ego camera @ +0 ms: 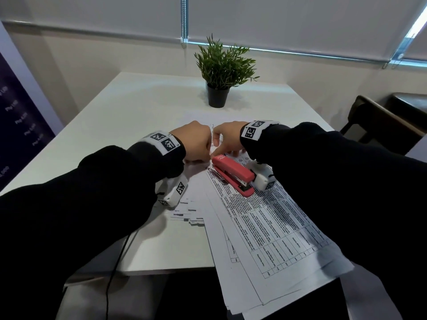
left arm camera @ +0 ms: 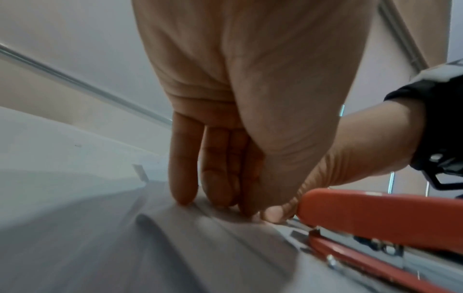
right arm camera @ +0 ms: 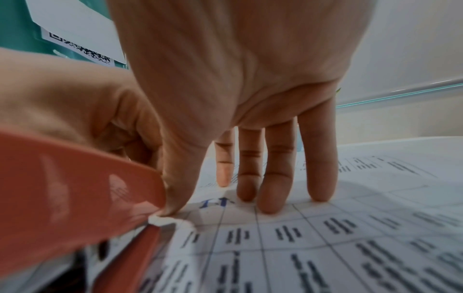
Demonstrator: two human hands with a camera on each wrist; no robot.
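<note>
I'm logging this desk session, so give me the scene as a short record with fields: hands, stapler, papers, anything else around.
Left hand: fingertips press the paper beside the stapler's front end.
Right hand: straight fingers press the printed sheets, thumb at the stapler's front.
Stapler: red, lying on the sheets; neither hand grips it.
Printed sheets: loose stack, hanging over the near edge of the table.
Potted plant: far side of the table.
Chair: dark, to the right.
</note>
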